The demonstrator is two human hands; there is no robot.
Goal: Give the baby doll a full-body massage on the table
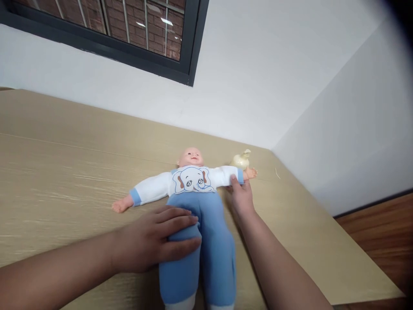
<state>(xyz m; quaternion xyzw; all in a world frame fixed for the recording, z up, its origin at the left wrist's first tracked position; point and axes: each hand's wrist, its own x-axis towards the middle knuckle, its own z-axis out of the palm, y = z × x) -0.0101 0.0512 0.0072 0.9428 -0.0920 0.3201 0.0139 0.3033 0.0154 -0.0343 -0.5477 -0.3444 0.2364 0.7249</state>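
A baby doll (203,215) in a white top with an elephant bib and blue trousers lies on its back on the wooden table, arms spread wide. Across its thigh on the left side rests my left hand (164,237), palm down, fingers stretched out flat over the blue cloth. My right hand (240,193) pinches the doll's arm at the right near the blue cuff, thumb on top; the fingers underneath are mostly hidden. Just beyond that arm stands a cream, garlic-shaped object (240,160), partly covered by the sleeve.
The pale table (80,155) reaches back to a white wall (245,77) with a dark-framed window (190,56). A thin pale strand (277,173) lies toward the right edge. Past that edge is a reddish-brown wood surface (383,228).
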